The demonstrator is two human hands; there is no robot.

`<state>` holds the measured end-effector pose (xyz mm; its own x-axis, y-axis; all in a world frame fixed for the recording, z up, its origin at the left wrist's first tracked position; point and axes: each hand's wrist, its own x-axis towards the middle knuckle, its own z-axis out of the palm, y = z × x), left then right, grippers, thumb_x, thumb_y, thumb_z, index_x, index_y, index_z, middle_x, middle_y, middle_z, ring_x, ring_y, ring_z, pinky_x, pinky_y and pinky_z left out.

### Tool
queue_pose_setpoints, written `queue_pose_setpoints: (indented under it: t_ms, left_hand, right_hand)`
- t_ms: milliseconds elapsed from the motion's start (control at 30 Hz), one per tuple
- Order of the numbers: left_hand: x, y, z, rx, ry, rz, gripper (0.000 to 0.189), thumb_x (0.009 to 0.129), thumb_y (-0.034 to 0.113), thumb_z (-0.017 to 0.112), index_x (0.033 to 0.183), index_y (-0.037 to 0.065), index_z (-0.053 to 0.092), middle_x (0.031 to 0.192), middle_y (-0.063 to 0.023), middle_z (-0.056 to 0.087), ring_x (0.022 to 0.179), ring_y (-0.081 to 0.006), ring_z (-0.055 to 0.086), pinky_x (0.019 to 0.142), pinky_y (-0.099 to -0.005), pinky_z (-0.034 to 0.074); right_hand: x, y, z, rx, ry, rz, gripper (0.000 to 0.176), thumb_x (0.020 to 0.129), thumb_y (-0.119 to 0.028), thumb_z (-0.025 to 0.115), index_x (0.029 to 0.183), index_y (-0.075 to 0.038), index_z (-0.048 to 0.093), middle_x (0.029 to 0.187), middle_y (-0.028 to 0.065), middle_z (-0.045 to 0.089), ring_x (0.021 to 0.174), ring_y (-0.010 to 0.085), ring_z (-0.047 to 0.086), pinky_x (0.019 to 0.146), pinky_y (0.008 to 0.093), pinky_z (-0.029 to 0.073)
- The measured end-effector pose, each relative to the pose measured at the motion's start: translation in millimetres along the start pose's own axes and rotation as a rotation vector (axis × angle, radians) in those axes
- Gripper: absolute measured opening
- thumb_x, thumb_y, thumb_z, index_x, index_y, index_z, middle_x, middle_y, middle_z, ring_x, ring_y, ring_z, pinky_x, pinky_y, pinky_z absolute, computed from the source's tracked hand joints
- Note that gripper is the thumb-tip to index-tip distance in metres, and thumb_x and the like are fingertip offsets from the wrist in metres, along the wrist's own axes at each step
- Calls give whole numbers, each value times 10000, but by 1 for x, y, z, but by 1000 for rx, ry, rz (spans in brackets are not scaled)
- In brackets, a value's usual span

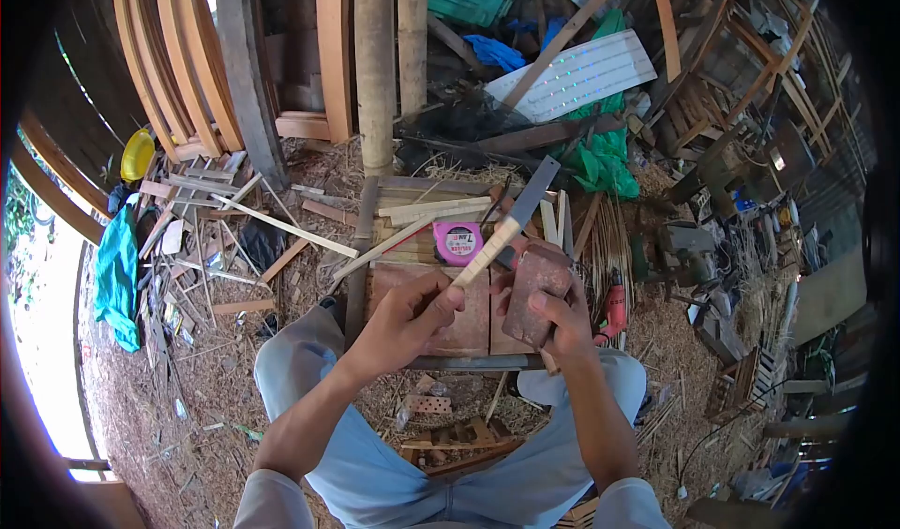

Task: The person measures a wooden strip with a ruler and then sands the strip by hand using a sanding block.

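Now, eyes on the gap between the two hands: a slim, pale, straight wooden strip point(487, 250) slants across it, its near end pinched between the thumb and fingers of the left hand point(403, 323), its long axis running away from that hand and off to the right. Over on the other side, the right hand point(555, 318) is wrapped around a chunky reddish-brown rectangular block point(538, 292), thumb pressed flat across its face, and that block tilts up just to the right of the strip. And look at the far end: it overlaps a flat grey metal blade point(536, 191), which carries on in nearly the same line, out ahead of the right hand; whether the two actually touch, I can't tell, and the blade's lower end is lost behind strip and block. So the left hand is the nearer one to the strip's close end, while the right sits closer to the blade. Straight ahead of the left hand's fingertips, beyond the strip, lies a rounded pink tape measure point(457, 242), and below both hands spreads a worn reddish-brown wooden bench top point(474, 338). Well off to the right hand's right, a red power tool point(614, 309) rests on the littered ground.
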<state>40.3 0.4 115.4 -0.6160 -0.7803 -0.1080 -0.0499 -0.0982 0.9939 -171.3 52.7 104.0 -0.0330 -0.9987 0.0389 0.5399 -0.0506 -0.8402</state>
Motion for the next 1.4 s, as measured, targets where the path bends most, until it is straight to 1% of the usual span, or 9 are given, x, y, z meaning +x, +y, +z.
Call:
queue_pose_setpoints:
  t_ms: [333, 533, 733, 967, 1000, 1067, 1200, 1333, 1400]
  left_hand:
    - [4, -15, -7, 445, 38, 117, 233, 941, 230, 616, 1026, 14, 632, 679, -86, 588, 589, -112, 506, 562, -301, 429]
    - [-9, -5, -54, 619, -21, -84, 239, 942, 165, 598, 1118, 11, 647, 810, -109, 692, 683, -102, 630, 631, -272, 499]
    - [-12, -14, -44, 76, 349, 214, 260, 953, 205, 612, 1055, -32, 641, 837, -91, 670, 693, -131, 642, 629, -254, 522]
    - [-8, -10, -29, 583, 330, 540, 292, 957, 253, 599, 1022, -31, 593, 1051, -111, 581, 890, -161, 632, 707, -276, 532]
    - [-8, -14, -24, 381, 355, 463, 157, 879, 70, 667, 1016, -1, 633, 1012, -78, 617, 840, -130, 641, 639, -233, 521]
    - [-11, -8, -18, 481, 349, 479, 170, 860, 52, 684, 1014, 3, 630, 1001, -81, 625, 841, -133, 644, 641, -240, 530]
    - [-15, -14, -11, 603, 385, 544, 267, 806, 4, 730, 1041, 16, 606, 966, -101, 653, 808, -168, 666, 606, -257, 538]
    - [-16, -30, -6, 341, 478, 689, 287, 797, -3, 737, 1038, 27, 584, 925, -134, 665, 761, -226, 685, 587, -269, 540]
    - [-22, -27, -9, 788, 463, 901, 250, 804, 12, 735, 982, 29, 560, 880, -158, 671, 738, -275, 692, 574, -278, 538]
  right_hand:
    - [7, 6, -12, -152, -92, -101, 556, 750, -160, 734, 1246, -18, 525, 1271, 220, 553, 940, 253, 648, 731, 361, 578]
    - [16, 21, -27, -93, 251, 132, 335, 844, -163, 689, 1108, 5, 570, 806, 82, 635, 627, 175, 637, 546, 314, 515]
    - [9, 48, -20, -91, 210, 330, 302, 874, -122, 621, 1126, 0, 508, 860, 113, 634, 680, 197, 651, 562, 333, 542]
    - [7, 43, -23, -191, 167, 407, 341, 923, -207, 563, 1188, -8, 482, 907, 131, 642, 704, 203, 655, 584, 337, 539]
    - [4, 39, -20, -186, 179, 407, 341, 923, -207, 563, 1188, -8, 482, 907, 131, 642, 704, 203, 655, 584, 337, 539]
    - [-1, 27, -12, -941, 248, 275, 383, 957, -306, 532, 1221, -35, 476, 877, 135, 636, 657, 188, 642, 593, 317, 514]
    - [0, 27, -17, -703, 206, 495, 415, 978, -388, 497, 1224, -52, 503, 895, 146, 623, 712, 204, 640, 656, 336, 494]
    - [-5, 59, -21, -1028, 222, -9, 392, 957, -377, 548, 1147, -35, 572, 922, 158, 596, 796, 268, 627, 687, 387, 483]
    - [-12, 69, -16, -1116, 254, -187, 382, 943, -366, 575, 1119, -27, 593, 928, 163, 589, 817, 298, 623, 682, 402, 485]
